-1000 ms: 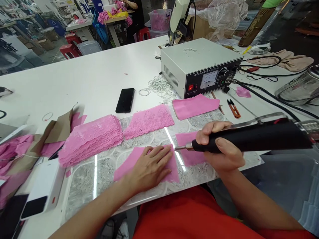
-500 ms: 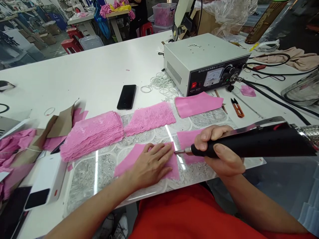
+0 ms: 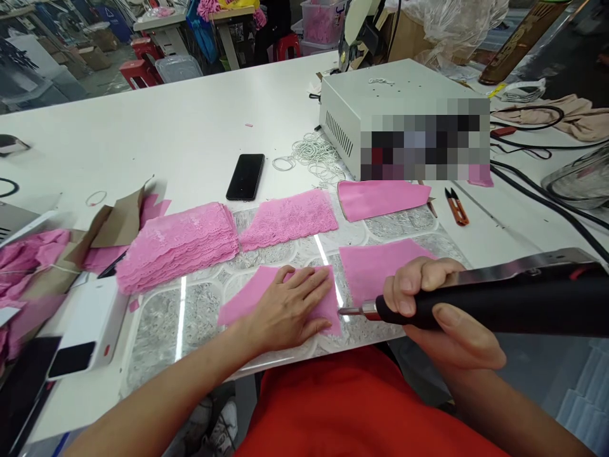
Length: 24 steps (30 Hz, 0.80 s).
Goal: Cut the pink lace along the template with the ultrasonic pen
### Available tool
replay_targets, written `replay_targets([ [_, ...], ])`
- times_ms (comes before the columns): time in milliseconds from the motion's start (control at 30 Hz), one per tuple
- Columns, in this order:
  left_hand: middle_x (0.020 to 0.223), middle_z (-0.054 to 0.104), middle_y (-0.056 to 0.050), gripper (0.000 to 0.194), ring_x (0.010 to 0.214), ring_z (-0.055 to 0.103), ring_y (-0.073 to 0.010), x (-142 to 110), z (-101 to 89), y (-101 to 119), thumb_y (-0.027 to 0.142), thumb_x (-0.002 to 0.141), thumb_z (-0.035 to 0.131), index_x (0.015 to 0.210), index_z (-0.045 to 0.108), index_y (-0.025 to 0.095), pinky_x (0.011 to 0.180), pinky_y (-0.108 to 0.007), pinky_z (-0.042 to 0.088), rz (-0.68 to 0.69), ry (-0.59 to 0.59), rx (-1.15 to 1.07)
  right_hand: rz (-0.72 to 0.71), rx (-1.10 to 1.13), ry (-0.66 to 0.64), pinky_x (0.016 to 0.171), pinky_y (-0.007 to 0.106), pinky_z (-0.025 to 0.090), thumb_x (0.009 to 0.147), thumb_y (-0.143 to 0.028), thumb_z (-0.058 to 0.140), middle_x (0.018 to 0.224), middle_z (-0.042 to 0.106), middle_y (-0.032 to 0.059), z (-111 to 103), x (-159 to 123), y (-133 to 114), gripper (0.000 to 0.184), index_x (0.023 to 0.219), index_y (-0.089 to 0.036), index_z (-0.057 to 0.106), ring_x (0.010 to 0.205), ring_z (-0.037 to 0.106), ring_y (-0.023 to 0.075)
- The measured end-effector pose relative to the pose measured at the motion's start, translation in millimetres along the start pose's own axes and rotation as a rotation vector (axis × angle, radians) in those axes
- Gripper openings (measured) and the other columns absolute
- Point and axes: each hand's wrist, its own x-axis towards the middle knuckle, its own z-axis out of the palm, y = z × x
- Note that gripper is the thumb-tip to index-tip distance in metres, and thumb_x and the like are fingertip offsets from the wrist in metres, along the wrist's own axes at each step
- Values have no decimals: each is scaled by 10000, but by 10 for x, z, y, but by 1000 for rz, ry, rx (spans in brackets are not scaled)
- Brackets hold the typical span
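My left hand (image 3: 292, 308) lies flat with fingers stretched over a plain pink fabric piece (image 3: 247, 295), pressing it on the marbled, glossy mat (image 3: 157, 330). In my right hand (image 3: 432, 298) is a black handheld ultrasonic cutter (image 3: 504, 301), fingers wrapped round its body. Its thin metal tip points left and lies at the right edge of the fabric piece. Just beyond the tool rests a second plain pink piece (image 3: 375, 266). Farther back are a pink lace piece (image 3: 290, 219) and another smooth pink piece (image 3: 380, 200).
A thick stack of pink lace pieces (image 3: 178, 247) sits at the left. Behind the mat are a black phone (image 3: 245, 178), loose white elastic loops (image 3: 314, 155) and a grey box-shaped machine (image 3: 394, 82), its front blurred. Orange thread snips (image 3: 457, 206) lie at right, near black cables (image 3: 547, 197).
The cutter's tip has moved toward me along the fabric's right edge, and my right hand has come down with it. My left hand stays on the fabric. The view has shifted slightly.
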Motion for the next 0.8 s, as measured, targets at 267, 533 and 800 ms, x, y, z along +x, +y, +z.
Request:
replay_targets([
  [267,1419,471,-149,558,1226,471,-293,1,0,5,473,948,443,1382,417,122,957,-451,339,10,26,6,-40,19,-105,463,279,458,805,-279,622,738,525,-2,55,-22,21,83,861,-221,601,509,511,98],
  [533,1390,499,-147,423,1174,512,-283,108,-100,15,406,954,466,1275,509,135,953,-475,349,15,33,30,-158,53,110,473,278,442,714,-277,674,726,515,-7,-164,264,-50,129,814,-213,620,513,494,98],
  [800,1380,517,-105,388,1187,488,-268,400,30,92,421,977,417,1251,510,162,952,-475,337,29,90,68,-205,32,174,556,288,477,703,-250,649,785,531,-12,-263,677,181,122,807,-221,590,576,522,101],
])
